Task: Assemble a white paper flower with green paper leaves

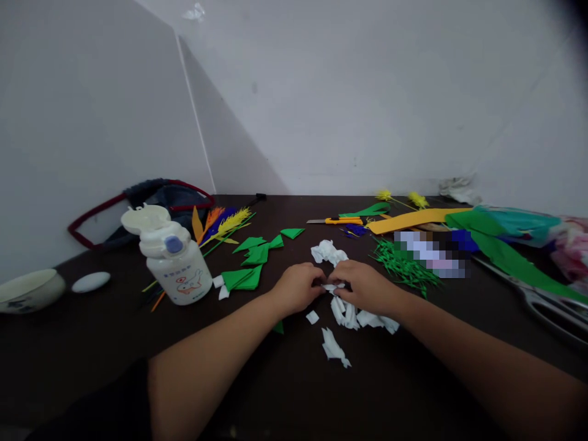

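Observation:
My left hand (296, 288) and my right hand (365, 286) meet at the middle of the dark table (257, 380). Both pinch the same small piece of white paper (329, 286) between their fingertips. Crumpled white paper scraps (351, 315) lie under and just in front of my right hand. Another torn scrap (334, 349) rests nearer me, and a crumpled white wad (327, 252) sits just beyond my fingers. Folded green paper pieces (250, 263) lie to the left of my left hand.
A white glue bottle (172, 260) stands at left, beside a bowl (28, 289) and a dark bag (160, 199). Paper feather flowers (223, 223), an orange utility knife (340, 220), green paper shreds (404, 266), coloured paper sheets (500, 236) and large scissors (546, 303) lie behind and right.

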The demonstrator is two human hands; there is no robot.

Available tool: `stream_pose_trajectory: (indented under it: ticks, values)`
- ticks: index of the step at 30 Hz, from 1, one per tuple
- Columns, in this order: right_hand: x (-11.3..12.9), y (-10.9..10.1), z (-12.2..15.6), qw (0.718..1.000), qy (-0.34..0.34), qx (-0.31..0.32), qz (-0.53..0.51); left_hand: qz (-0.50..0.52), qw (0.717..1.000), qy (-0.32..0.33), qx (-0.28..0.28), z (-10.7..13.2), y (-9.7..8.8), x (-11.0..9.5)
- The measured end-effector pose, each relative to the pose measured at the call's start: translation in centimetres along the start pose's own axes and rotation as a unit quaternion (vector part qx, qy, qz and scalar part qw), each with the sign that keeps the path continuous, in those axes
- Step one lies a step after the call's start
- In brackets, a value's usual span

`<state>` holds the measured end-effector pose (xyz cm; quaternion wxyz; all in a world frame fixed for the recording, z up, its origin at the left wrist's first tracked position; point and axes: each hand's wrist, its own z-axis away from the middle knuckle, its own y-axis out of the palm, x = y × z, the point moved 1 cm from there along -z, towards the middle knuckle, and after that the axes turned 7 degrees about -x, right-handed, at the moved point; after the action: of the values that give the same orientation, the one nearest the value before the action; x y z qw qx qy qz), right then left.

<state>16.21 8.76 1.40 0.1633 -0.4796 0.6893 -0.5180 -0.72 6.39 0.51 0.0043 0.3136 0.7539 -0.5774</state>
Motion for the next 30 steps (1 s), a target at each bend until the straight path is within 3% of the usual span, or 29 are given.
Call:
stream_pose_trajectory:
  ticks: [7,14,18,22,26,30]
  values:
    - [-0.2,0.6,-0.1,0.999,0.042,-0.011,0.001,-0.015,1.000,0.001,0.000,0.0,0.1,0.0]
    - [-0.1,0.8,-0.5,0.998,0.036,-0.049,-0.014,-0.004,1.000,-0.020,-0.005,-0.1,0.1,0.1]
    - [0.2,0.1,-0.3,0.990,0.021,-0.131,-0.050,0.114,0.989,-0.092,-0.014,-0.2,-0.7,-0.1]
    - [0.8,-0.6,-0.1,0.979,0.026,-0.173,-0.101,0.284,0.949,-0.129,-0.043,0.0,-1.5,-0.9]
    - [1.0,-1.1,0.0,0.964,0.103,-0.175,-0.171,0.361,0.922,-0.129,-0.057,0.1,-1.7,-1.7]
    - [0.6,-1.0,0.0,0.942,0.181,-0.153,-0.237,0.369,0.920,-0.126,-0.050,0.1,-1.6,-2.0]
